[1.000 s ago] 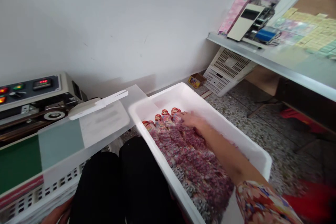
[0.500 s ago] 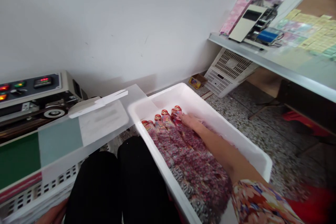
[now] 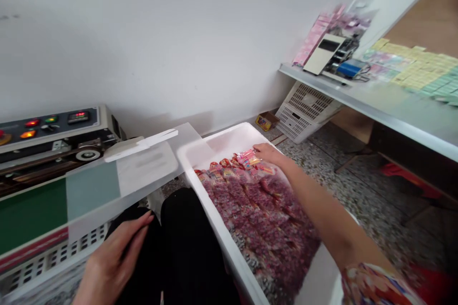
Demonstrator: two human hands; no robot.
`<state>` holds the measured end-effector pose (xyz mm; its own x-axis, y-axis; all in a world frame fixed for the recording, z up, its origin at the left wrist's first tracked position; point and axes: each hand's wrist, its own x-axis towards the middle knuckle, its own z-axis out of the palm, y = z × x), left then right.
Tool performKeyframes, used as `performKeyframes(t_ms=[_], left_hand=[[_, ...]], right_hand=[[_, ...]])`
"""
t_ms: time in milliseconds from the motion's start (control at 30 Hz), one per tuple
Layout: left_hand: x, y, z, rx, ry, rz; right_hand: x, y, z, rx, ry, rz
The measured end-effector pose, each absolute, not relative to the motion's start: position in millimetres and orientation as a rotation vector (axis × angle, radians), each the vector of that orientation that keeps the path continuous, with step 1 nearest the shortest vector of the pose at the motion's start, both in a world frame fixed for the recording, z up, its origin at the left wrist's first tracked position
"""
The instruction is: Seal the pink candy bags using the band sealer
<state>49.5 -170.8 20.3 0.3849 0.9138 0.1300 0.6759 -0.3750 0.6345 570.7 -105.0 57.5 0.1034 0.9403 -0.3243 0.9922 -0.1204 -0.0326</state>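
A white bin (image 3: 211, 205) beside my legs holds many small pink and red packets (image 3: 265, 214), laid in overlapping rows. At its far end my right hand (image 3: 266, 152) pinches the edge of a clear packet with pink and yellow contents (image 3: 248, 157), just above the rows. Red-haired figure tops show along the far edge of the rows. My left hand (image 3: 116, 252) is over my left thigh, its fingers pressed together; whether anything small is between them is hidden.
A machine with lit controls (image 3: 67, 128) and a green belt (image 3: 32, 217) stands at left. White crates (image 3: 300, 112) and a small yellow box (image 3: 264, 122) sit under the right-hand table (image 3: 375, 109), which bears another machine (image 3: 325, 55).
My left hand has come up into view over my thigh. My right hand has shifted right and now holds a clear packet. The view has tilted slightly.
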Motion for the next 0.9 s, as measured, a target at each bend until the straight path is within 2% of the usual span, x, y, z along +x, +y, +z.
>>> performKeyframes(t_ms=[133,200,367,467,567,767,900], left_hand=[[140,-140,64,2.163,1.040,0.799],[177,-120,80,2.152,0.941,0.819],[225,-78,97,1.967,0.721,0.599],[233,-69,97,1.756,0.606,0.375],[239,-71,92,1.543,0.603,0.261],[248,-78,72,1.375,0.648,0.318],[235,-78,69,1.243,0.737,0.430]], right_hand=[[545,-104,127,2.058,2.130,-0.476],[521,-101,159,1.916,2.312,-0.625],[455,-90,206,1.612,2.465,-1.096],[437,-83,212,1.535,2.394,-1.304],[435,-75,206,1.477,2.364,-1.342],[442,-75,185,1.591,2.279,-1.399],[451,-82,175,1.841,2.418,-1.652]])
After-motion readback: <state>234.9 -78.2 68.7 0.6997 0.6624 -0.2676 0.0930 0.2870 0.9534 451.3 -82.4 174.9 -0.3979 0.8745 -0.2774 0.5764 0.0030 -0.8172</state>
